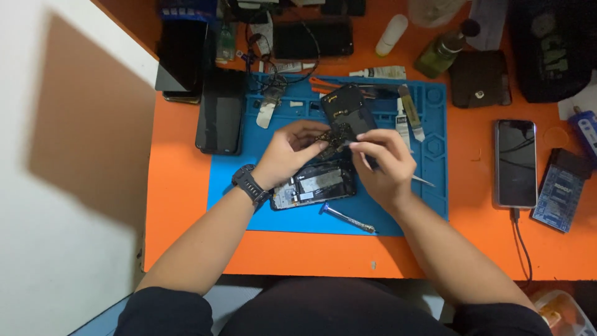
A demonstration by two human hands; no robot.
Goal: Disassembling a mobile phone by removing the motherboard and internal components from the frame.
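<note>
Both hands pinch the small circuit board point(329, 135) above the opened phone point(314, 185): left hand point(289, 152), right hand point(382, 158). Looks light, thin, fragile; grip edges only.

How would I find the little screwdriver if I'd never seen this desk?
Find the blue mat on the orange desk. Near its front edge, below the opened phone, lies the screwdriver. It is the only thin metal stick with a blue tip.

Blue mat point(429, 186) on orange table point(472, 249)
</note>
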